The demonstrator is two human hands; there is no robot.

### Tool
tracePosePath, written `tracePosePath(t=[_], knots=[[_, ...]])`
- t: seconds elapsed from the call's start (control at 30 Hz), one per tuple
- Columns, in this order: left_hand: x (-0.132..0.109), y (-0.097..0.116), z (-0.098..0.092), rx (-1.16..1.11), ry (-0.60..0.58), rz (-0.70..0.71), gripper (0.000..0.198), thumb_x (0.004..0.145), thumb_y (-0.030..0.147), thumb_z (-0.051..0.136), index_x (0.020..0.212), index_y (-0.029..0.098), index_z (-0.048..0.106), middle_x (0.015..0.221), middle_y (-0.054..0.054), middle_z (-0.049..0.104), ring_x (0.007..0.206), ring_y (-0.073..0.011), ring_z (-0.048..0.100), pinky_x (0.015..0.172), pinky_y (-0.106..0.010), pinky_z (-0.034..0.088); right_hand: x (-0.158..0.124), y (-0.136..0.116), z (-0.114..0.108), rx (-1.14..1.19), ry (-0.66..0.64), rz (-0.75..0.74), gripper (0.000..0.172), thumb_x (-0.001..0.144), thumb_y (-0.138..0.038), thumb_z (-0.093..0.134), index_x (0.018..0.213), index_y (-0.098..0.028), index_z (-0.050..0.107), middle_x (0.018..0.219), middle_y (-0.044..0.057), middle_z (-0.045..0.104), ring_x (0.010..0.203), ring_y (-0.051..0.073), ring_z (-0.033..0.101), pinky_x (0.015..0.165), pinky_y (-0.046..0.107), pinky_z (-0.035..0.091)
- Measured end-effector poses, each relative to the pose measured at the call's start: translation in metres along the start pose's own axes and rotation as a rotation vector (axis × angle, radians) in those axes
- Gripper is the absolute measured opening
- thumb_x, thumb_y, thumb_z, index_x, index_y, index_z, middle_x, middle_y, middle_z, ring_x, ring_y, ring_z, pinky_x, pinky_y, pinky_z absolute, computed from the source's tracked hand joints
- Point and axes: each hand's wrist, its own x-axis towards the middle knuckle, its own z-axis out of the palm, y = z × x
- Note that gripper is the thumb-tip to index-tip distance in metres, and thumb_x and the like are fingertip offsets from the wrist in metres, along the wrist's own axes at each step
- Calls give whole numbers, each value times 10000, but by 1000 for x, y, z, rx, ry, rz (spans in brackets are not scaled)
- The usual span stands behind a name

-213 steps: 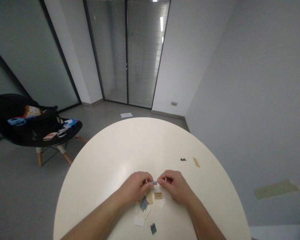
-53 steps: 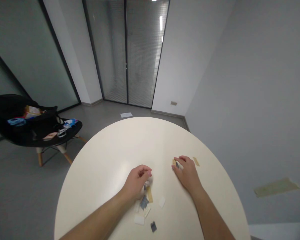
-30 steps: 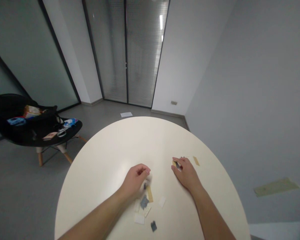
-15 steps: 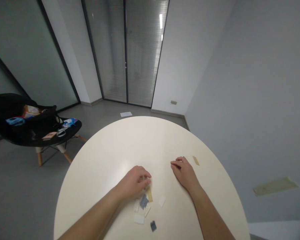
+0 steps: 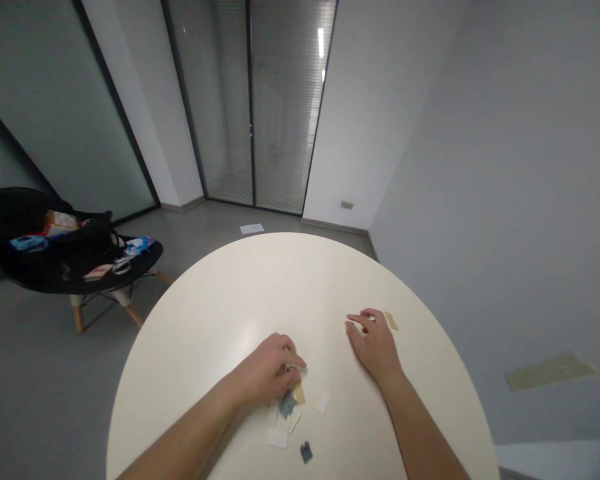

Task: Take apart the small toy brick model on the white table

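Observation:
My left hand rests low over a small heap of scraps, its index finger reaching forward and its thumb a little apart below. Just under the thumb lies a tan strip, partly covered. Beside it are a crumpled grey-blue piece and a white piece. Whatever is beneath the palm is hidden. On the right, my right hand touches the table with thumb and index finger apart. Another tan strip lies just beyond it. Between the hands is a small white piece.
A dark grey piece lies near me on the round white table. At left stands a black chair with a bag and packets on it. A wall rises close on the right, and glass doors stand behind.
My left index finger has stretched forward and the thumb has drawn down onto the tan strip's upper end. My right hand has shifted slightly away and right, its thumb and index spreading.

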Motion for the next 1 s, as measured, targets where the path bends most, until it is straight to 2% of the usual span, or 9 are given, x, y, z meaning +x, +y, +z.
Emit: tracePosePath(t=[0.1,0.17,0.33,0.43,0.7,0.9,1.0], knots=[[-2,10,0,40,-64,36,166,796,150,645,860,244,766,942,-46,620,959,-213,548,848,-306,408,0,-4,-2,13,3,12,303,885,-387,536,970,-190,748,1090,105,542,673,133,548,702,340,540],[-3,14,0,71,-79,52,200,794,107,613,823,238,763,939,-49,621,951,-211,544,841,-308,405,0,-7,-2,20,3,11,294,883,-377,538,962,-184,746,1072,99,549,638,123,536,687,336,535],[-1,13,-1,113,-109,78,248,745,37,584,768,221,749,929,-51,626,914,-208,552,813,-313,409,-2,-17,-1,63,-27,-42,280,896,-348,518,942,-181,739,1041,94,561,659,129,558,693,323,531],[-1,10,-2,106,-94,82,226,734,42,600,752,216,743,926,-46,626,913,-207,554,811,-309,414,-5,-23,0,101,-57,-81,279,910,-344,504,952,-185,730,1028,98,568,721,149,584,665,304,531],[0,5,-1,-32,-84,2,285,702,38,624,861,228,763,974,-45,648,967,-211,564,853,-300,436,-8,-33,1,114,-95,-125,246,915,-315,505,962,-200,717,1010,82,597,590,107,526,628,303,516],[3,3,1,-38,-73,17,171,672,48,716,729,209,714,857,-19,676,915,-197,569,852,-300,403,-9,-39,0,142,-96,-143,241,916,-300,507,961,-192,717,1005,82,589,587,101,528,617,290,513],[4,0,5,-67,-13,1,118,696,96,732,697,210,702,780,-15,671,873,-198,581,842,-309,400,-10,-42,0,158,-83,-169,233,920,-302,512,956,-196,717,980,78,596,598,104,531,617,284,513]])
